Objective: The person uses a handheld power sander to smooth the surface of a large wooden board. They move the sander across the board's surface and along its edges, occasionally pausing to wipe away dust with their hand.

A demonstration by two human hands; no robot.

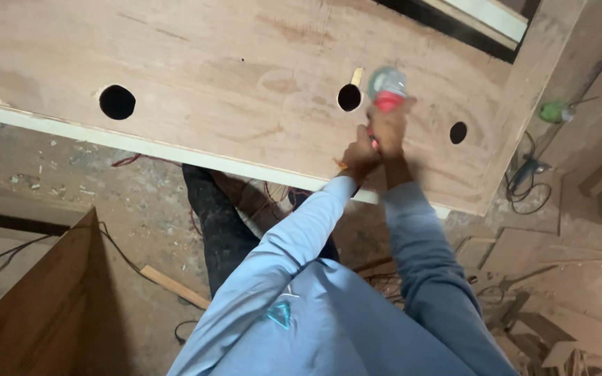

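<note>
- The plywood panel (245, 63) lies flat and wide across the view, its pale edge running left to right; three round holes sit in a row along it, the left hole (117, 102) well apart from the other two.
- Both arms in light blue sleeves reach forward and up from the body, nearly straight, converging near the panel's near edge.
- The left hand (359, 157) sits low, just beside the other wrist, fingers curled closed; it seems to help steady the tool, though blur hides exactly what it touches.
- The middle hole (349, 97) lies just left of the tool's head, with a small pale wood sliver at its upper rim.
- The right hand (387, 131) is wrapped tight around the red body of a power tool (387, 89), fist closed on it.
- The tool stands on the panel between the middle and right holes; its long axis runs away from the person, the blurred grey-green head farthest out.
- The right hole (458, 132) is smaller, near the panel's right edge.
</note>
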